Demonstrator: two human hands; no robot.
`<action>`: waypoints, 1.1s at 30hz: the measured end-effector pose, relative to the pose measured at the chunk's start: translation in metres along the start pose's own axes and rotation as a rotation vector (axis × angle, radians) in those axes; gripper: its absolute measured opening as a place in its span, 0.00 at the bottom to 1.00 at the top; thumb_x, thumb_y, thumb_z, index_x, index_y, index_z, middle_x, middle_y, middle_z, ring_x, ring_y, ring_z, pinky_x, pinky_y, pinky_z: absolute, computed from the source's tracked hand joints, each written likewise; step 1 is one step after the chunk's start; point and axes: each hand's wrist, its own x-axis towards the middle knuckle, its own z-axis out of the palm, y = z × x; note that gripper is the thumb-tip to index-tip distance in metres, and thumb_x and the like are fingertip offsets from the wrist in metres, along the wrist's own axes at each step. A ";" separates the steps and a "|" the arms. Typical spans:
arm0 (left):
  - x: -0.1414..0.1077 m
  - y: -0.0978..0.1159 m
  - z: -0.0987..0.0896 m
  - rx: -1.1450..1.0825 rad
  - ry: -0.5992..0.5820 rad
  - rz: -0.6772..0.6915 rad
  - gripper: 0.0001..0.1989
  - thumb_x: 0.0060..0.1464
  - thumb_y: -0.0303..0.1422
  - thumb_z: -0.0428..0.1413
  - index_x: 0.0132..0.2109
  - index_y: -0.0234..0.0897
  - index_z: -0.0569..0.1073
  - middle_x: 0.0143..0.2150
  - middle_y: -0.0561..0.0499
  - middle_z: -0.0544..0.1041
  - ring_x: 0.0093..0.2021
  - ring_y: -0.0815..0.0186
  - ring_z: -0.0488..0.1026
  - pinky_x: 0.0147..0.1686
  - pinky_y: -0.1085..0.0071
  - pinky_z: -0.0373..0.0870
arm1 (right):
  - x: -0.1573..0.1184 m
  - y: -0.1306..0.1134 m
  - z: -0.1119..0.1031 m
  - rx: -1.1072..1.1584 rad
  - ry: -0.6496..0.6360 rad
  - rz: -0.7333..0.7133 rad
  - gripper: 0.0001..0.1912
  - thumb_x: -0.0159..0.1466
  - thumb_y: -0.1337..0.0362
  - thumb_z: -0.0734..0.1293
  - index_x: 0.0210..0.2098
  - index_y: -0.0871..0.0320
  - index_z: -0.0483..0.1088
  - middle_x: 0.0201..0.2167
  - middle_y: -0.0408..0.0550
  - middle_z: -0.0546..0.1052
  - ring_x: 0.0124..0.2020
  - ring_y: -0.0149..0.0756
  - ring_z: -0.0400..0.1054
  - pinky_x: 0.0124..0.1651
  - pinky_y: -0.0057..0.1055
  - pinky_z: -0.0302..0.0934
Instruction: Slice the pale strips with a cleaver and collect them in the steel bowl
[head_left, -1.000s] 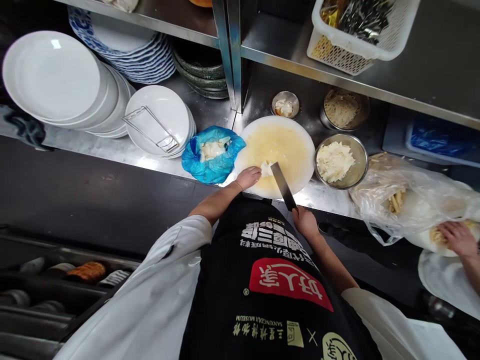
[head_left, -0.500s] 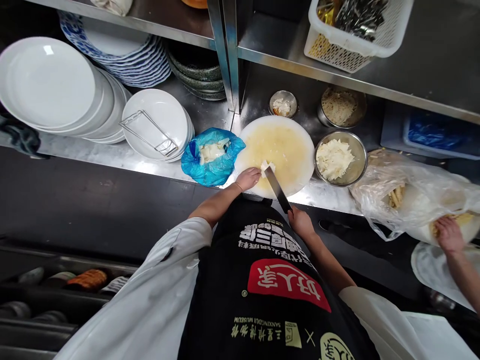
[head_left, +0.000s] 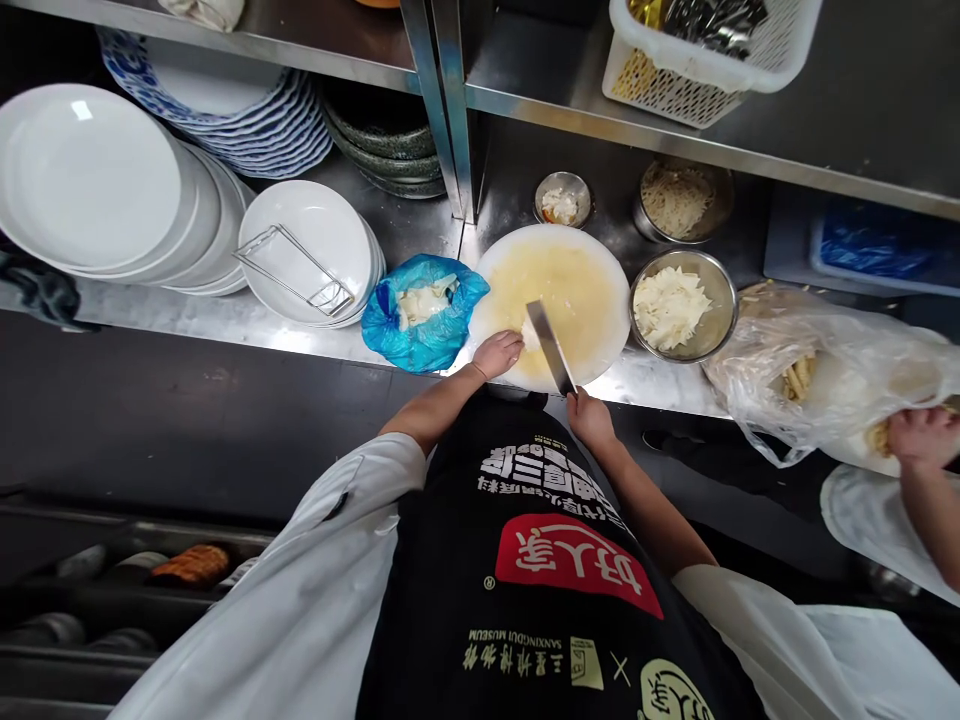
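Note:
My right hand [head_left: 592, 420] is wrapped round the handle of a kitchen knife [head_left: 551, 346], its broad blade slanting over the round white cutting board [head_left: 491, 275]. Beside the blade, a small piece of pale food [head_left: 530, 334] lies on the board, partly hidden. My left hand [head_left: 498, 354] has its fingers curled together against that piece, left of the knife. Left of the board sits a blue plastic bag [head_left: 394, 335] with pale slices in it. A steel bowl [head_left: 726, 330] holding sliced pale food [head_left: 670, 308] stands at the board's right.
Stacked white plates [head_left: 90, 180] and a wire rack [head_left: 296, 268] occupy the left counter. Behind the board are a small bowl [head_left: 585, 200] and a bowl of shreds [head_left: 676, 198], below a metal shelf [head_left: 540, 98]. At right, another person's hand [head_left: 926, 437] works near a clear bag [head_left: 847, 345].
The knife has shifted slightly up and right, its blade turned a little, with my right hand following. My left hand stays nearly in place. The other person's hand has moved right and upward.

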 end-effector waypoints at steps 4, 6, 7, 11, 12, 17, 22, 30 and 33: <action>0.001 0.001 0.001 0.014 -0.001 -0.010 0.15 0.61 0.27 0.51 0.51 0.35 0.78 0.54 0.41 0.77 0.57 0.57 0.73 0.60 0.53 0.71 | -0.007 0.013 -0.007 -0.072 -0.125 0.042 0.18 0.73 0.61 0.55 0.48 0.64 0.71 0.39 0.61 0.79 0.41 0.46 0.75 0.43 0.32 0.59; 0.001 0.001 0.002 0.016 0.005 -0.012 0.15 0.61 0.27 0.51 0.51 0.35 0.78 0.54 0.42 0.77 0.57 0.57 0.73 0.60 0.53 0.71 | -0.016 0.021 -0.011 -0.060 -0.071 0.024 0.19 0.74 0.59 0.54 0.48 0.63 0.72 0.38 0.60 0.79 0.40 0.46 0.75 0.42 0.33 0.59; 0.001 0.001 0.003 0.014 0.011 -0.011 0.15 0.61 0.28 0.51 0.51 0.35 0.78 0.54 0.42 0.77 0.57 0.58 0.73 0.60 0.53 0.71 | -0.018 0.022 -0.012 -0.045 -0.028 0.022 0.20 0.74 0.58 0.53 0.49 0.63 0.71 0.38 0.59 0.79 0.39 0.46 0.75 0.42 0.33 0.59; 0.001 0.001 0.003 -0.008 0.030 -0.024 0.15 0.61 0.28 0.52 0.51 0.35 0.78 0.52 0.41 0.77 0.57 0.58 0.72 0.61 0.53 0.70 | -0.001 0.010 -0.012 0.035 0.086 0.045 0.23 0.75 0.58 0.50 0.53 0.66 0.69 0.40 0.62 0.79 0.41 0.46 0.75 0.43 0.32 0.59; 0.001 0.001 0.003 -0.014 0.029 -0.030 0.14 0.61 0.28 0.52 0.50 0.35 0.78 0.52 0.41 0.77 0.57 0.58 0.72 0.62 0.53 0.69 | 0.005 0.008 -0.011 0.044 0.056 0.053 0.22 0.75 0.59 0.51 0.52 0.66 0.69 0.40 0.62 0.79 0.42 0.46 0.75 0.43 0.32 0.59; 0.003 0.011 0.005 -0.036 0.076 -0.131 0.12 0.63 0.30 0.51 0.49 0.33 0.77 0.53 0.40 0.76 0.58 0.56 0.71 0.62 0.54 0.69 | 0.003 0.044 -0.001 0.092 -0.047 0.062 0.16 0.71 0.59 0.56 0.40 0.61 0.72 0.36 0.59 0.79 0.39 0.45 0.75 0.42 0.32 0.60; 0.032 0.037 0.026 -0.044 0.250 -0.341 0.21 0.62 0.34 0.52 0.60 0.30 0.67 0.67 0.33 0.63 0.70 0.49 0.58 0.67 0.45 0.60 | -0.017 0.092 0.024 0.658 -0.001 0.113 0.22 0.68 0.47 0.57 0.26 0.55 0.64 0.19 0.44 0.71 0.21 0.35 0.66 0.28 0.29 0.59; 0.091 0.078 0.065 -0.067 0.230 -0.463 0.23 0.67 0.36 0.48 0.65 0.30 0.63 0.73 0.32 0.54 0.74 0.49 0.48 0.70 0.37 0.49 | 0.041 0.059 0.051 1.128 -0.253 0.073 0.25 0.60 0.41 0.61 0.19 0.53 0.59 0.12 0.39 0.64 0.14 0.29 0.57 0.23 0.26 0.57; 0.097 0.082 0.066 -0.042 0.227 -0.474 0.22 0.68 0.34 0.47 0.65 0.32 0.63 0.73 0.34 0.52 0.75 0.50 0.48 0.71 0.39 0.49 | 0.051 0.048 0.045 1.173 -0.243 -0.018 0.23 0.61 0.45 0.62 0.19 0.54 0.60 0.12 0.38 0.64 0.14 0.28 0.57 0.23 0.25 0.56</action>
